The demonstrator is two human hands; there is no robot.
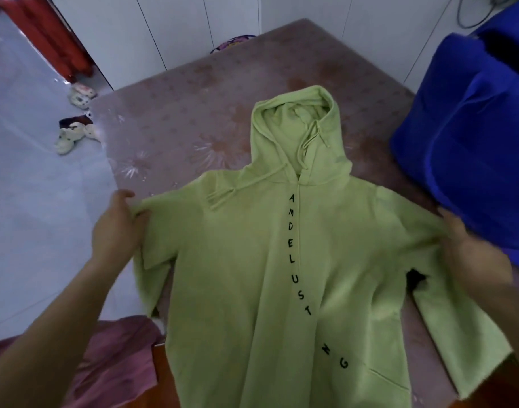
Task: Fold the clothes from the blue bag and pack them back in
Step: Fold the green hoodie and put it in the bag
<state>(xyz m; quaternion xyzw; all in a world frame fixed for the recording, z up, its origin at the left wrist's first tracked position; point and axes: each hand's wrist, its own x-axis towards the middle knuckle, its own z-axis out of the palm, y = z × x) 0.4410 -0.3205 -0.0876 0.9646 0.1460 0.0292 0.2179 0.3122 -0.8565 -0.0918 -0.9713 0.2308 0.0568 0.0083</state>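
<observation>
Both bare forearms reach forward, spread wide: left from lower left corner, right from right edge. Left hand (117, 228): back up, wrist straight, fingers (134, 214) curled, pinching shoulder edge of light green cotton hooded sweatshirt (252, 275). Right hand (473, 251): back toward camera, motion-blurred, fingertips down at sweatshirt's opposite shoulder; grip itself unreadable. Hands roughly level.

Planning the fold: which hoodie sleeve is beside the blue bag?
The sleeve gripped by the right hand; the blue bag sits right beside it, far from the other sleeve.
</observation>
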